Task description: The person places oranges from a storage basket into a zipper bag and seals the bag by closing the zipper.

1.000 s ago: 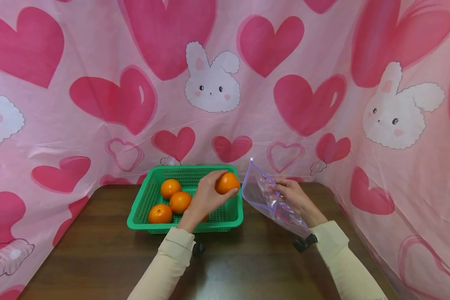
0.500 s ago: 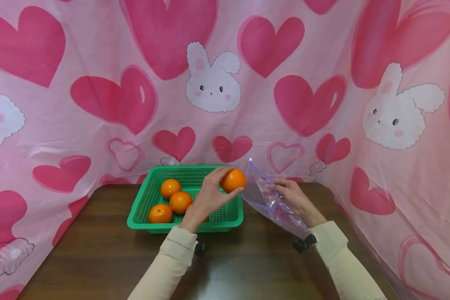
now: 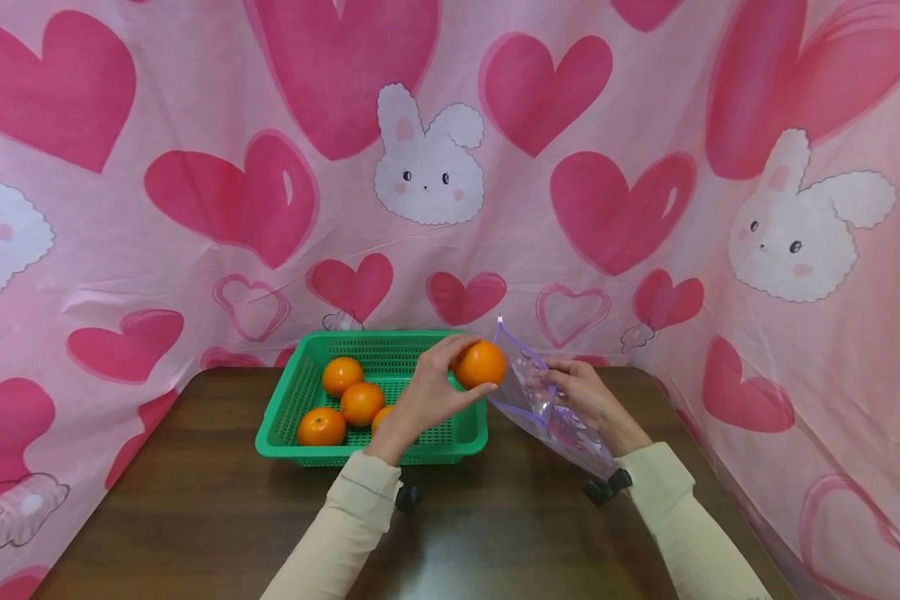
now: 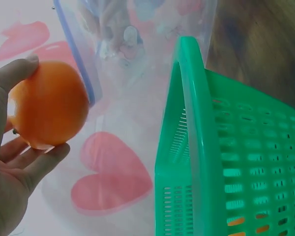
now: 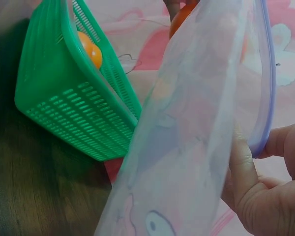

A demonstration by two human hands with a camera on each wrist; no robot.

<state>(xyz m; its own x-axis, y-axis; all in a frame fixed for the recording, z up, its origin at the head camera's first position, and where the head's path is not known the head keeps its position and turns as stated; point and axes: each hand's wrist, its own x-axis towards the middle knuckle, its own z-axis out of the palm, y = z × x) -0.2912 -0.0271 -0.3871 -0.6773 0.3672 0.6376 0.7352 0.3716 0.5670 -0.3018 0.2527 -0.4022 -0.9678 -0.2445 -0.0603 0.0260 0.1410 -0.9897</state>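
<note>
My left hand (image 3: pixel 429 390) grips an orange (image 3: pixel 482 365) between thumb and fingers, above the right end of the green basket. In the left wrist view that orange (image 4: pixel 51 104) is beside the purple rim of a clear zip bag. My right hand (image 3: pixel 588 398) pinches the edge of the zip bag (image 3: pixel 521 387), whose mouth gapes toward the orange. Printed pictures show on the bag (image 5: pixel 187 128) in the right wrist view. Several more oranges (image 3: pixel 362 405) lie in the basket (image 3: pixel 270 433), one partly hidden behind my left wrist.
The basket stands on a dark wooden table (image 3: pixel 495 533). A pink cloth (image 3: pixel 510 250) with hearts and rabbits hangs behind the table and along its sides. A black wrist device (image 3: pixel 607 487) is near the right cuff.
My left hand has carried the orange to the right, from over the basket up to the bag's mouth. The right hand and the bag have hardly moved.
</note>
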